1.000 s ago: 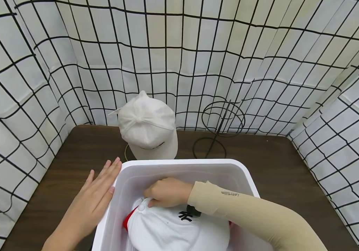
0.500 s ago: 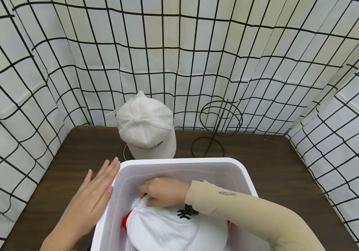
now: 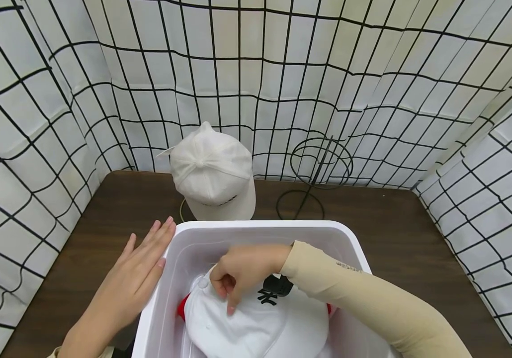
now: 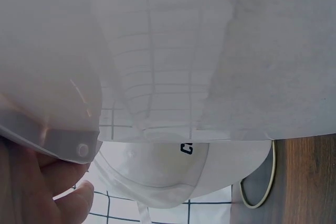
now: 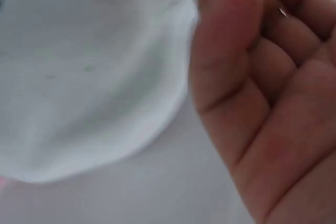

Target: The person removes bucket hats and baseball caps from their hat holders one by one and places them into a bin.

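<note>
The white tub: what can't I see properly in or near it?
Head: red thing, partly covered by the front cap.
Head: tub, near end cut off by the bottom edge.
Left wrist: lettering on the back cap, partly behind the tub's wall.
Right wrist: small marks on the front cap, blurred.

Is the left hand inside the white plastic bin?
No, the left hand lies outside, along the left rim of the white plastic bin.

The head view crops the tub [image 3: 260, 224] and cap [image 3: 262, 325] inside.
</note>
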Motion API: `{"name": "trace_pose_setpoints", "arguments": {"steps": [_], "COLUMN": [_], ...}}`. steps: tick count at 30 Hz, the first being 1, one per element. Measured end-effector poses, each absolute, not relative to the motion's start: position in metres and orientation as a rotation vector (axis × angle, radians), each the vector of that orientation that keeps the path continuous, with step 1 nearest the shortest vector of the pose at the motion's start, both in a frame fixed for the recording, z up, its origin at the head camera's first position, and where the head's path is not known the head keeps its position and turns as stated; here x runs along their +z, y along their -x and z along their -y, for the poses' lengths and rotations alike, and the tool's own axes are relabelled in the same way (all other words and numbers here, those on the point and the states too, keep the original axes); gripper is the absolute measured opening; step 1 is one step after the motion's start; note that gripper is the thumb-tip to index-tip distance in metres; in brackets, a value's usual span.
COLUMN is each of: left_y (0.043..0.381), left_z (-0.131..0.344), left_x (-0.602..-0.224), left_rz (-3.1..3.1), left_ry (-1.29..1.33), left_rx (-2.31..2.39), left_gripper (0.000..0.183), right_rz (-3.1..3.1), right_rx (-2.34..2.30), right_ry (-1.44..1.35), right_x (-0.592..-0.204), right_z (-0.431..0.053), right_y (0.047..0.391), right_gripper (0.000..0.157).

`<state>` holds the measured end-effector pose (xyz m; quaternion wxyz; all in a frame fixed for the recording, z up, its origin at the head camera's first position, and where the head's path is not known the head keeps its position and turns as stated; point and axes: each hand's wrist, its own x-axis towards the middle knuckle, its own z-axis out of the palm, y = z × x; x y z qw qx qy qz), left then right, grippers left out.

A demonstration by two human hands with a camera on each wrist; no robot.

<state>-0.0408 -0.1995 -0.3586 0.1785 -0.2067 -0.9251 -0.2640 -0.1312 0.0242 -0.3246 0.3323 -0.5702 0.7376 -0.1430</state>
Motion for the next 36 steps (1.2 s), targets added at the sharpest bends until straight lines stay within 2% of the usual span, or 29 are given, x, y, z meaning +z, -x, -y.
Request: {"name": "trace_pose_setpoints", "arguments": {"steps": [10,16,27,36], "left_y": [0.042,0.042,0.039,0.037], "left_z": [0.198,0.198,0.193,0.189], "left_x": [-0.358,-0.358,-0.338,-0.342], "left_rz": [2.618,2.634,2.916,2.836], "left_ry": [0.585,0.589,0.445,0.514], "left_rx": [-0.745,-0.707,-0.456,-0.46], "left_gripper": [0.057,0.057,0.055,0.06], "right_rz": [-1.969,-2.015,-2.063,-2.073], "right_rx": [-0.092,-0.021,0.115,0.132], "right_ry": [1.43,1.432,1.447,1.447], "right_x": [-0.368,-0.379,-0.387,-0.381], "right_z": [-0.018,-0.017,-0.011,-0.013], "right_y": [0.117,0.115,0.114,0.114], "right_gripper": [0.035,0.038,0.039,0.035]}}
